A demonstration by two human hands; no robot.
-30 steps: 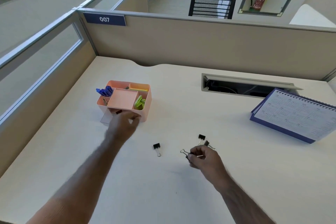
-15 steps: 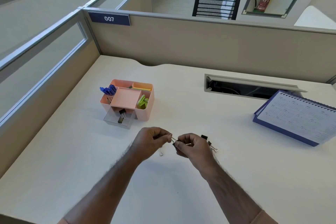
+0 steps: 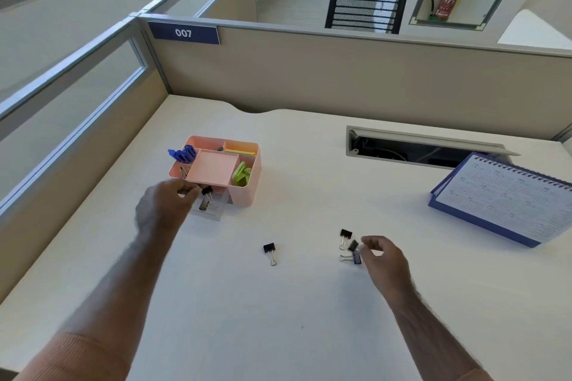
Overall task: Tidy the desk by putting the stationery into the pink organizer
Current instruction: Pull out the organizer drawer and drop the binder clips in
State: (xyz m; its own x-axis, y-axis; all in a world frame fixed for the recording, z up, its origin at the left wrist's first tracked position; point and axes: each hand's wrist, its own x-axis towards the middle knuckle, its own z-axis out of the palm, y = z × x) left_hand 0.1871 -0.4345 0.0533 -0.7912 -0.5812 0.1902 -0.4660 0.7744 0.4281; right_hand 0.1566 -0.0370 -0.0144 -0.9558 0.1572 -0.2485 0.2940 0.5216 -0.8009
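Observation:
The pink organizer (image 3: pixel 251 192) stands left of centre on the desk, its clear drawer (image 3: pixel 213 213) pulled out in front with a binder clip lying inside. Blue pens (image 3: pixel 183 153), yellow sticks and a green clip (image 3: pixel 242 172) fill its compartments. My left hand (image 3: pixel 164 207) pinches a black binder clip (image 3: pixel 206 190) by its wire handle just above the drawer. My right hand (image 3: pixel 383 260) hovers with fingers apart beside three black binder clips (image 3: pixel 353 246) on the desk. One more binder clip (image 3: pixel 270 249) lies alone between my hands.
A blue desk calendar (image 3: pixel 507 198) stands at the right. An open cable slot (image 3: pixel 418 148) is set into the desk behind it. Beige partition walls (image 3: pixel 340 80) close the back and left sides.
My left hand took a binder clip from my right hand and carried it left to the organizer's drawer. My right hand moved right, back to the clips on the desk.

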